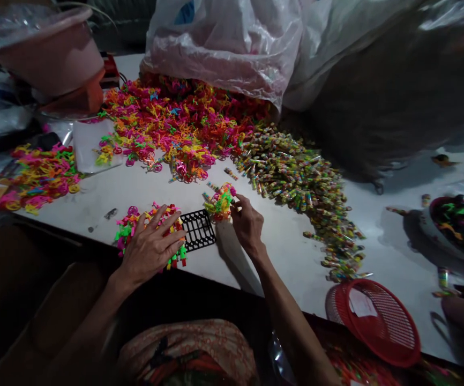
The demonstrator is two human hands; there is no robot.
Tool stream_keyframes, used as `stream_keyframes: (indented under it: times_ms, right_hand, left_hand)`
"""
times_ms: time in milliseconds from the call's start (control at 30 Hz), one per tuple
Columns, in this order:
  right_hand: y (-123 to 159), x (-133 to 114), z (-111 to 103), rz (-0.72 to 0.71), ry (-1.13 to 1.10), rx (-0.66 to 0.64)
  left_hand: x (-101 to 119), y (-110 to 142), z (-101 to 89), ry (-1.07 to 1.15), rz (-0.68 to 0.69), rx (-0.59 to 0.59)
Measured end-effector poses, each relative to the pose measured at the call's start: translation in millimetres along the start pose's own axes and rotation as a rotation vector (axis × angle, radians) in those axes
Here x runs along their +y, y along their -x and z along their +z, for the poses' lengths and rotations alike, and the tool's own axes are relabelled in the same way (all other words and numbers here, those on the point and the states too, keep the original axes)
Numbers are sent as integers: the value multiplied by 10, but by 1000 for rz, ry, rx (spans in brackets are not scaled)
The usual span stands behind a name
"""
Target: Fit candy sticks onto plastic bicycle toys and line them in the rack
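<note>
My left hand (149,246) lies flat with fingers spread on a cluster of bright plastic toy pieces (129,228) near the table's front edge. Just right of it sits a small black plastic grid (198,229). My right hand (247,222) is curled beside the grid, its fingertips pinched on a small bunch of colourful pieces (219,201).
A big heap of neon plastic pieces (176,120) spills from a clear bag (232,43) at the back. A spread of small wrapped candies (300,179) runs to the right. A red mesh basket (376,319) sits at front right, a bowl of pieces (459,225) at far right, another pile (41,174) at left.
</note>
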State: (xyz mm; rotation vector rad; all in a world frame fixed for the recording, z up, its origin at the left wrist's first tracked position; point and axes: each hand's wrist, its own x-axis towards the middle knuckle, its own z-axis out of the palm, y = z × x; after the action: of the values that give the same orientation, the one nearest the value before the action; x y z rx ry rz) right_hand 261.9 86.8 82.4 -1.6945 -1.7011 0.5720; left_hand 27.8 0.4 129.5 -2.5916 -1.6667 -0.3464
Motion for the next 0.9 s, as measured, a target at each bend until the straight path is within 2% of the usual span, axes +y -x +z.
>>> stream_keyframes:
  times_ms: [67,133,200,300,400,633,733,800,900]
  right_hand:
    - [2,-39,57,26,-237,-40]
    - [42,-105,187,42,-473,-176]
    - [101,-186,381,51,-592,-312]
    - [154,-296,670,39,-601,-380]
    - [129,-372,797,-39,-515,-402]
    - [95,-594,710,-311,149,-642]
    - [112,-633,616,-331,217,-692]
    - [58,-594,466,-323,179,-658]
    - [-156,-498,185,-289,263,-486]
  left_hand:
    - [5,5,-5,4,-8,-1]
    - [8,6,-7,10,-14,-7]
    - [10,5,-6,17,-18,-10]
    - [15,0,-11,19,-16,-3]
    - [24,-9,-23,-12,1,3]
    - [1,-25,2,-3,-41,-21]
    - [-15,-25,23,-8,-52,-44]
    - [-15,-27,30,-16,-46,-71]
    - [3,-43,30,-23,-58,-80]
